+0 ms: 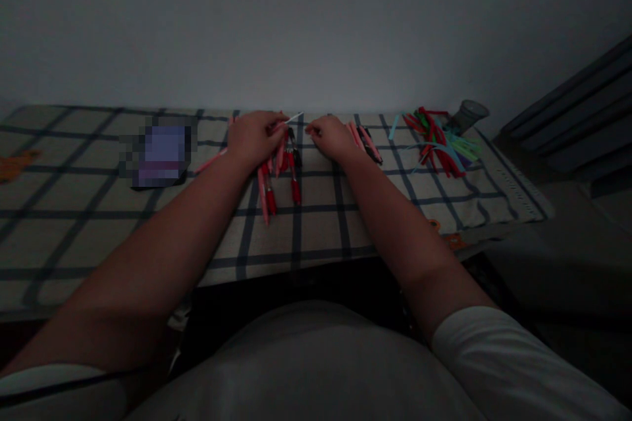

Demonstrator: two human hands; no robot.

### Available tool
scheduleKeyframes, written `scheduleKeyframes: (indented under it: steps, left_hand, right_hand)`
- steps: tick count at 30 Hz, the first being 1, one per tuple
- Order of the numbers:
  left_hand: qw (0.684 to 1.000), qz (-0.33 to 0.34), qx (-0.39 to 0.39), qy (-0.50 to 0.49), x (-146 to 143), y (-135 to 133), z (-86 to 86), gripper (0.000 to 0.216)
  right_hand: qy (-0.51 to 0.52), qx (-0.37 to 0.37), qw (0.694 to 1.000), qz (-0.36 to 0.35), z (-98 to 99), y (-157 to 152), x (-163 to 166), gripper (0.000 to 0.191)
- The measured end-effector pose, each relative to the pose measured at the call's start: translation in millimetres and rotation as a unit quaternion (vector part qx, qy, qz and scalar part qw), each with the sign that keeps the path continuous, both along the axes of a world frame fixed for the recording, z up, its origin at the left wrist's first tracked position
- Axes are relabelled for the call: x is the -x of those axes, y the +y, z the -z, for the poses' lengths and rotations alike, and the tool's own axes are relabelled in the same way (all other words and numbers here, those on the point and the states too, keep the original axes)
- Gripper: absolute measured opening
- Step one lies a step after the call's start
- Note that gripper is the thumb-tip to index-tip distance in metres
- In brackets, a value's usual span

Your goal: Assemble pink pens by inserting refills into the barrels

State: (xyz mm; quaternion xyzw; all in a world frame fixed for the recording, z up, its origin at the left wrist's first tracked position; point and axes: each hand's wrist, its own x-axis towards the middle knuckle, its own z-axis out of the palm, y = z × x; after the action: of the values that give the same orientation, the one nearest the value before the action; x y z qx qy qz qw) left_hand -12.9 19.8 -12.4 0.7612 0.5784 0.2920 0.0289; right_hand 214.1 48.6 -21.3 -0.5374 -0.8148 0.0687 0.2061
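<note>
My left hand (254, 137) is closed in a pinch on a thin white stick (295, 118), which points up and to the right. Red pens (296, 189) and pink pens (263, 194) lie in a loose group under and in front of that hand, some partly hidden by it. A short way to the right, my right hand (332, 135) has its fingers curled in, its fingertips apart from the stick. Whether anything small sits between them is too dark to tell. Beside its wrist lie several pink and black pens (368, 143).
A checked cloth (320, 230) covers the table. On the right are a pile of red, green and blue strips (437, 141) and a grey cup (469, 115) lying tilted. A blurred-out dark item (162, 154) lies left, near an orange object (17, 164). The wall (296, 26) stands behind.
</note>
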Motion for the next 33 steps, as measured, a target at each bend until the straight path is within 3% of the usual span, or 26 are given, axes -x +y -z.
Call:
scheduleKeyframes:
  steps: [4, 7, 11, 14, 22, 33]
  left_hand:
    - [1.000, 0.005, 0.002, -0.005, 1, 1, 0.8, 0.047]
    - [1.000, 0.005, -0.011, -0.006, 1, 1, 1.2, 0.047]
    - [1.000, 0.005, -0.014, -0.008, 1, -1, -0.2, 0.046]
    - [1.000, 0.012, -0.013, -0.003, 0, -2, -1.3, 0.047]
    - [0.999, 0.023, -0.024, -0.001, 0, -2, 0.3, 0.050]
    - [0.999, 0.032, -0.024, -0.014, 0, -2, -0.2, 0.046]
  right_hand:
    - [0.052, 0.003, 0.999, -0.007, 0.0, 4, -1, 0.040]
    - [0.160, 0.001, 0.987, 0.008, 1.4, 9, 0, 0.032]
    - [0.366, 0.064, 0.928, 0.009, 4.4, 13, 4, 0.022]
    - [0.440, 0.108, 0.891, -0.020, 3.1, 11, 7, 0.023]
    - [0.450, 0.130, 0.882, -0.045, -3.7, 2, 11, 0.023]
    - [0.459, 0.136, 0.878, -0.025, -4.5, 3, 18, 0.031]
